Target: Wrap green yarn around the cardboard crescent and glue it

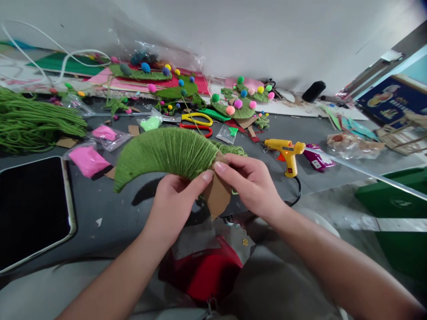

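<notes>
A curved cardboard shape wrapped in green yarn [163, 151] is held up over the table's front edge. Its bare brown cardboard end [218, 193] points down toward me. My left hand [178, 195] is closed on the lower edge, thumb on top beside the last wraps. On the other side, my right hand [250, 178] pinches the shape where yarn meets bare cardboard. A strand of green yarn rises from the wraps toward the back. Loose green yarn [231, 149] lies behind my right hand, partly hidden.
A tablet [33, 209] lies at left, below a green yarn bundle [36, 120]. Scissors [196, 119] and pom-pom-decorated green pieces [236, 109] are at the back. A yellow glue gun [287, 153] with a cord lies right of my hand. Pink packets [88, 160] sit left.
</notes>
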The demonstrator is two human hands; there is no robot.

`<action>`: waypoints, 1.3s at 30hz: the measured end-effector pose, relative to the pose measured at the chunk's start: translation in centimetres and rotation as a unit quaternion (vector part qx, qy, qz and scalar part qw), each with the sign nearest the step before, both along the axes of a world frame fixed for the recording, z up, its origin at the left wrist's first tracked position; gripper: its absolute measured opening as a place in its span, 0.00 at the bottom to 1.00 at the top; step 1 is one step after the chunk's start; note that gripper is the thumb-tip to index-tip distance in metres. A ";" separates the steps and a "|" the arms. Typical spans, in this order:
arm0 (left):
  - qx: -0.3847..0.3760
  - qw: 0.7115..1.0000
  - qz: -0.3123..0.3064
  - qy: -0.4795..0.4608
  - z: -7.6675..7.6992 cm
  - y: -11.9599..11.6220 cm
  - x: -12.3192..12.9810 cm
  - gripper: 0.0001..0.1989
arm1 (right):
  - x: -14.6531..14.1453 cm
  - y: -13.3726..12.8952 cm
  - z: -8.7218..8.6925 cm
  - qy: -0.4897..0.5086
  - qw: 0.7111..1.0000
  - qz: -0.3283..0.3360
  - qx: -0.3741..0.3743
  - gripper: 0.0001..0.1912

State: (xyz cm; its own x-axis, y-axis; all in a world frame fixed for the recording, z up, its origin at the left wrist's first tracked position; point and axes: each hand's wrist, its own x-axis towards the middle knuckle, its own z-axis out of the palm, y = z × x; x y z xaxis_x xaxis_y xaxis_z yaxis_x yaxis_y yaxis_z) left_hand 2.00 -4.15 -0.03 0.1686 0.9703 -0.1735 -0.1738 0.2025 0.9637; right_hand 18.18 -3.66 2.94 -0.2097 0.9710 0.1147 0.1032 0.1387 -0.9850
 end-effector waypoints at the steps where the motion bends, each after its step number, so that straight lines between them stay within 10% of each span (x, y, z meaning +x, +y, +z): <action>1: 0.003 0.999 -0.025 0.032 0.2 -0.2 -0.2 0.13 | 0.3 0.2 0.1 -0.007 1.000 -0.002 -0.001 0.13; 7: 0.202 0.917 -0.228 0.257 3.4 -1.9 -2.4 0.14 | 2.8 1.2 1.3 -0.108 0.994 0.003 -0.006 0.14; 11: 0.385 0.849 0.051 0.359 5.0 -1.7 -3.2 0.04 | 3.0 1.0 1.9 -0.115 0.988 0.088 -0.053 0.16; 15: 0.370 0.806 0.061 0.458 4.5 -0.4 -3.3 0.11 | 2.2 0.7 1.9 -0.146 0.980 0.120 -0.069 0.15; 39: 0.271 0.851 -0.057 0.445 3.1 0.6 -3.7 0.13 | 1.8 0.5 1.8 -0.162 0.976 0.145 -0.023 0.11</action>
